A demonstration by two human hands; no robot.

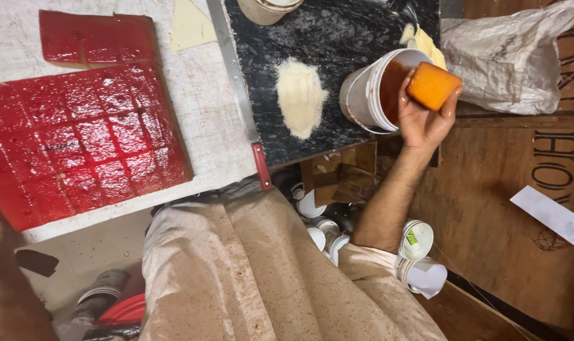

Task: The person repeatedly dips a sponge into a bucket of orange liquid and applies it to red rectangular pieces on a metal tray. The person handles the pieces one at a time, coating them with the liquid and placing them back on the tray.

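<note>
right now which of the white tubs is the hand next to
The big white bucket on the black slab, tilted with orange-red inside. The right hand holds an orange block at its rim; the small tubs lie lower down.

The block [432,86] is orange, the bucket [362,95] white. The scored slab [85,139] is glossy red; the surface [337,44] is black, speckled white.

That red slab [85,132] looks super glossy and wet on rough white cloth [205,107], next to a polished speckled stone surface [337,38], a smooth white plastic bucket [362,95], a crinkly plastic bag [508,57] and matt brown cardboard [501,189].
</note>
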